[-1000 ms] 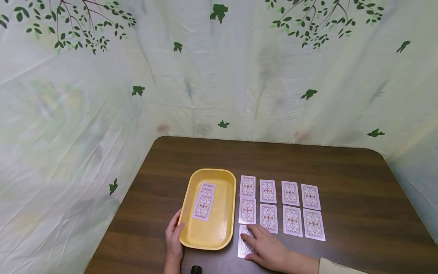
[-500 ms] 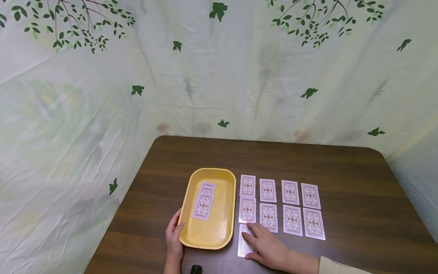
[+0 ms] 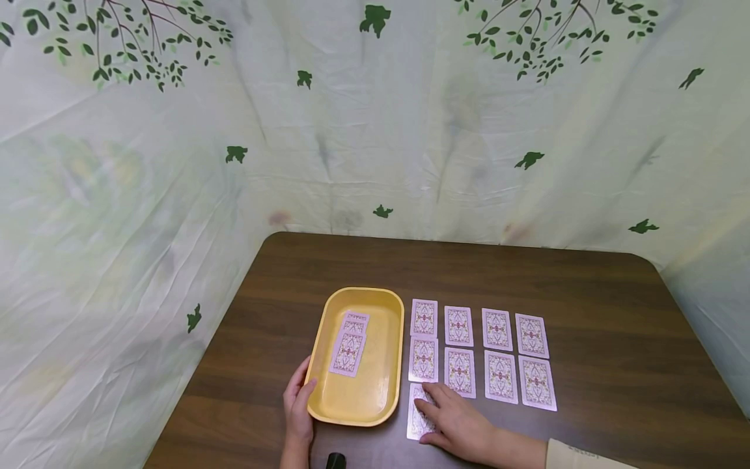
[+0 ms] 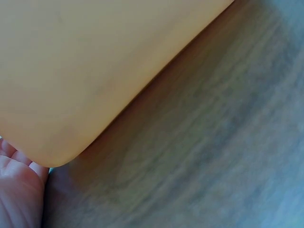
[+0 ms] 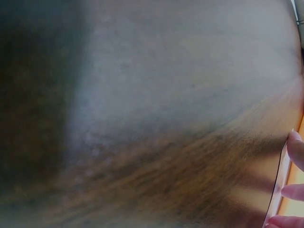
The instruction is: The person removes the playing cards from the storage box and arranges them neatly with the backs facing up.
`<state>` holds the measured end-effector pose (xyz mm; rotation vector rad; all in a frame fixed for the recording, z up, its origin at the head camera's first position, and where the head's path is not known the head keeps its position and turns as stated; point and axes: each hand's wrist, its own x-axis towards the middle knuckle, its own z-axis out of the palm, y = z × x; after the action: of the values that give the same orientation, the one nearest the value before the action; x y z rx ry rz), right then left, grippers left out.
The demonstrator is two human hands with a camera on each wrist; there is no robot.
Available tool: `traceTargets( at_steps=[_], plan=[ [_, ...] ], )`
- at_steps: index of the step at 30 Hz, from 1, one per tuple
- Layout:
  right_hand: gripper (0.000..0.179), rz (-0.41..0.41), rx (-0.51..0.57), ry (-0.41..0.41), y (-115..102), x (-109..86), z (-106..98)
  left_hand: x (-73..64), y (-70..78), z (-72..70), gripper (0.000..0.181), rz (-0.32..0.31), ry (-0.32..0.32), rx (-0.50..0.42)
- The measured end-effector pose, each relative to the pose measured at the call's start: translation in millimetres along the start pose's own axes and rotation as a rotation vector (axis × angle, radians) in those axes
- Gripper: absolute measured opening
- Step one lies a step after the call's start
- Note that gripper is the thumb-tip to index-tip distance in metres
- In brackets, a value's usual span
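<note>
My left hand [image 3: 299, 404] grips the left side of a yellow tray [image 3: 385, 391], thumb on its rim. In the left wrist view the tray's outer wall [image 4: 95, 85] fills the upper left, with part of the hand at its corner. Two overlapping patterned playing cards [image 3: 348, 355] lie face down in the tray. My right hand [image 3: 459, 423] rests spread over a face-down playing card [image 3: 417, 426] beside the tray; its thumb and fingertips touch the card near its edges. Only fingertips [image 5: 295, 192] along a pale card edge show in the right wrist view.
Several more face-down cards [image 3: 497, 331] lie in two rows on the brown wooden table [image 3: 615, 365], right of the tray and beyond my right hand. A small black object [image 3: 336, 462] sits near the bottom edge of the head view. A leaf-printed curtain [image 3: 328, 130] hangs behind the table.
</note>
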<state>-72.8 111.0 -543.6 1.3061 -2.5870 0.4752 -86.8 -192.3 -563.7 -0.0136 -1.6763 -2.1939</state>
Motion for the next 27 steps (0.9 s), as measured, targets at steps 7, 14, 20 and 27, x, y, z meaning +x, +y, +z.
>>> traceTargets(
  at_steps=[7, 14, 20, 27],
  plan=[
    [0.053, -0.012, 0.009, 0.015, 0.6, 0.3, 0.7, -0.4, -0.1, -0.1, 0.036, -0.008, 0.01, 0.014],
    [0.053, -0.007, 0.027, 0.012, 0.9, 0.3, 0.7, -0.5, 0.4, 0.1, 0.036, -0.007, 0.01, 0.017],
    [0.052, 0.016, 0.068, 0.05, 8.1, 9.7, -7.8, -0.6, 1.3, 0.6, 0.037, -0.021, 0.016, 0.023],
    [0.045, 0.228, 0.099, 0.062, 33.4, 55.0, -46.2, -0.5, 1.7, 0.9, 0.036, -0.009, 0.016, 0.023]
  ],
)
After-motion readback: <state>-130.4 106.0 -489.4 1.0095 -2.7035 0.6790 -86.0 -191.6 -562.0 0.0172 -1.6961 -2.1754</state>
